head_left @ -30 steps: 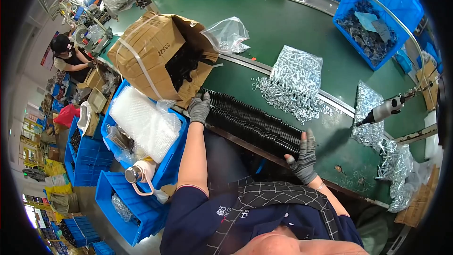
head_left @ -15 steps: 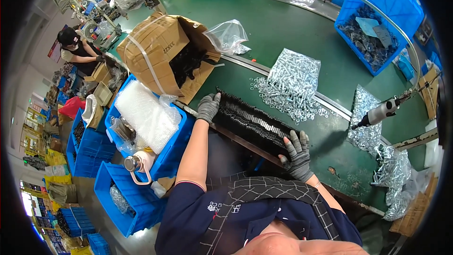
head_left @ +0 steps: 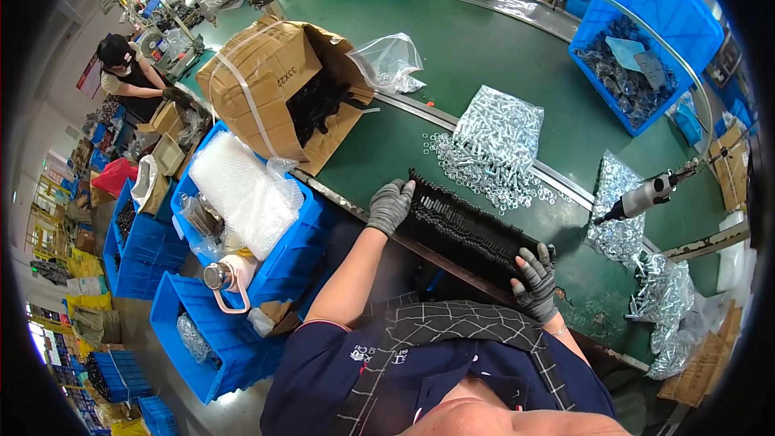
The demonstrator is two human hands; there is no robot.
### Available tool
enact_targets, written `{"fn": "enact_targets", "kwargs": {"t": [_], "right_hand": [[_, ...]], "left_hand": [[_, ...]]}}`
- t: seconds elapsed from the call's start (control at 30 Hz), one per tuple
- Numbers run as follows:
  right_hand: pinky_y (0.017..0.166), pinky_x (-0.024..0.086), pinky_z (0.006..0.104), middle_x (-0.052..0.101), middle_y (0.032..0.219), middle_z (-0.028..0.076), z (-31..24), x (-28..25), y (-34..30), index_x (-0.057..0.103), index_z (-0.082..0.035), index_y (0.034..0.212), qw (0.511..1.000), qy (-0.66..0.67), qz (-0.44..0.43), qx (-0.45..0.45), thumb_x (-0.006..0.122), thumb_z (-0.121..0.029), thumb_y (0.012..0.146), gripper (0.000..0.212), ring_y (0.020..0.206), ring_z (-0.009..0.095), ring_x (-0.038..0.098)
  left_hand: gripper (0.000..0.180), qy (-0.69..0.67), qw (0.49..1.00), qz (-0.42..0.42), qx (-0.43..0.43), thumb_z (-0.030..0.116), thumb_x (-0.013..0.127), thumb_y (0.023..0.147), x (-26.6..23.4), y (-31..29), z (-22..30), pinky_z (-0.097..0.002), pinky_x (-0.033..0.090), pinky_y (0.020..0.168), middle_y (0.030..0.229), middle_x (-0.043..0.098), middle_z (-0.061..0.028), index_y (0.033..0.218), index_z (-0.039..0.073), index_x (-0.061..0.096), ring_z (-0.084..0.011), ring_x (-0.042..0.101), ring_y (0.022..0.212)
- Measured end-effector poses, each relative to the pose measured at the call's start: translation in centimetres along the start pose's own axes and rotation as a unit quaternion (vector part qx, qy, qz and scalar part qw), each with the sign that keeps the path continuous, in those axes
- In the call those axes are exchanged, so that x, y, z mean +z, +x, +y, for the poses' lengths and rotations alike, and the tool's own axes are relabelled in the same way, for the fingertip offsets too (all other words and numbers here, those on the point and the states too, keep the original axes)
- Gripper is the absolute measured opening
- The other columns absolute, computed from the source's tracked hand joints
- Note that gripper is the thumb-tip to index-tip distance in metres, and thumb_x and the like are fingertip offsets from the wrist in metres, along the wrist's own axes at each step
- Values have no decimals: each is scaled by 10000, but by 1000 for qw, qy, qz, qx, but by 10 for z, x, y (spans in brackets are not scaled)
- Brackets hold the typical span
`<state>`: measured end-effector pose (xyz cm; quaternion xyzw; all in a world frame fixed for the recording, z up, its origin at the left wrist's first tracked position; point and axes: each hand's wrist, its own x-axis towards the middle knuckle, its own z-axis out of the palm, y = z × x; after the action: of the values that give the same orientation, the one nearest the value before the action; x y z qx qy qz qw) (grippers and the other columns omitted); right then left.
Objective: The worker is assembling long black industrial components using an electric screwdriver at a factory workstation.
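Observation:
A long row of black parts (head_left: 468,224), packed side by side, lies along the near edge of the green worktable (head_left: 355,8). My left hand (head_left: 391,206), in a grey striped glove, presses its closed fingers against the row's left end. At the right end, my gloved right hand (head_left: 536,281) bears on the row with thumb and fingers somewhat spread, so the row is held between both hands. Beyond it lies a pile of silver bolts (head_left: 499,125) on clear plastic, with small metal rings (head_left: 476,169) scattered at its near side.
A cardboard box (head_left: 258,89) with black parts lies open at the left, above blue crates (head_left: 303,222). A power screwdriver (head_left: 642,196) hangs at the right over bagged bolts (head_left: 617,230). A blue bin (head_left: 638,121) stands far right. Another person (head_left: 133,81) works far left.
Both hands and the row of black parts between them have shifted to the right and slightly nearer along the table edge. The whole view has also moved slightly.

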<state>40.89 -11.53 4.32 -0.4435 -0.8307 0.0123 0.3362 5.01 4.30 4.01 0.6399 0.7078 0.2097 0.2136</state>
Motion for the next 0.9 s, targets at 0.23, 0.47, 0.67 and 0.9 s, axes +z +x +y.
{"fn": "enact_targets", "kwargs": {"t": [0.23, 0.47, 0.67, 0.9], "right_hand": [[1162, 179, 583, 576, 1331, 77, 6, -9, 10, 557, -108, 1268, 998, -1, -39, -51, 621, -204, 838, 445, 1398, 306, 373], [1156, 162, 603, 583, 1320, 63, 5, -5, 14, 564, -123, 1237, 998, 4, -27, -65, 632, -185, 804, 442, 1400, 291, 374], [1153, 154, 601, 568, 1337, 67, -2, -11, 25, 561, -122, 1237, 996, -23, -54, -65, 647, -179, 780, 468, 1396, 295, 374], [1160, 156, 572, 607, 1309, 54, -5, -9, 21, 622, -112, 1214, 998, -15, -42, -37, 647, -231, 830, 403, 1383, 301, 398]], "left_hand": [[424, -26, 996, 78, 29, 424, 480, 968, 9, 3, -26, -472, 495, 850, 1015, 672, -211, 1028, 49, 670, -395, 633, 949], [310, -139, 988, 72, -4, 295, 548, 951, 6, 10, -40, -410, 512, 861, 1050, 687, -181, 1074, 43, 679, -332, 661, 955], [267, -151, 986, 57, -33, 246, 576, 936, -11, 15, -41, -380, 521, 841, 1017, 701, -168, 1073, 43, 682, -304, 675, 929], [252, -166, 984, 67, 2, 224, 634, 907, -10, 8, -46, -341, 528, 809, 955, 720, -126, 1033, 11, 684, -219, 680, 874]]}}
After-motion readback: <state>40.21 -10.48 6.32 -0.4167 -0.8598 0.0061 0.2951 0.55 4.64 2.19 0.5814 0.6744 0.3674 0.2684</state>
